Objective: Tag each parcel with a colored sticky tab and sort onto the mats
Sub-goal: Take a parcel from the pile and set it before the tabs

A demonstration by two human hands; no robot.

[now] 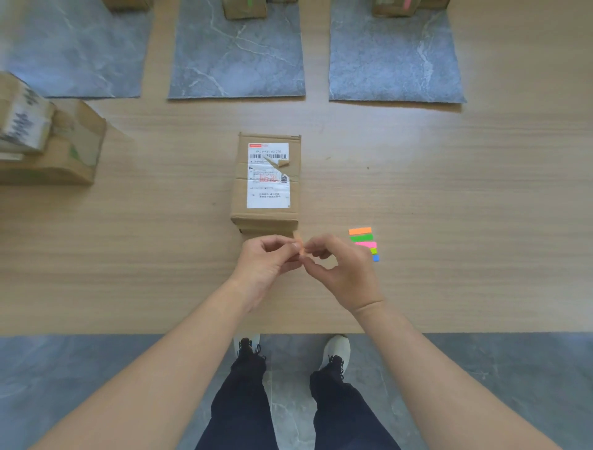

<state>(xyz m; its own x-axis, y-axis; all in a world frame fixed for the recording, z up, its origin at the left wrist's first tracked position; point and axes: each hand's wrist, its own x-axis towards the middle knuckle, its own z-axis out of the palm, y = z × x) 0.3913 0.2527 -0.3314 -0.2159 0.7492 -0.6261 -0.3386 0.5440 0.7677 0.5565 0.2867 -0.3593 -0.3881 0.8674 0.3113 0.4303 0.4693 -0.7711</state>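
Note:
A cardboard parcel (266, 180) with a torn white shipping label lies in the middle of the wooden table. Just in front of it, my left hand (266, 263) and my right hand (343, 273) meet, both pinching a small orange sticky tab (301, 248) between their fingertips. A pad of sticky tabs (364, 242) in orange, green, pink, lime and blue lies on the table right of my right hand. Three grey marbled mats lie at the back: left (77, 54), middle (237, 57), right (394, 61).
Stacked cardboard parcels (48, 141) stand at the table's left edge. A parcel sits at the far end of each mat: left (126, 4), middle with a green tab (245, 8), right with a pink tab (401, 7). The table's front edge (128, 332) runs above my feet.

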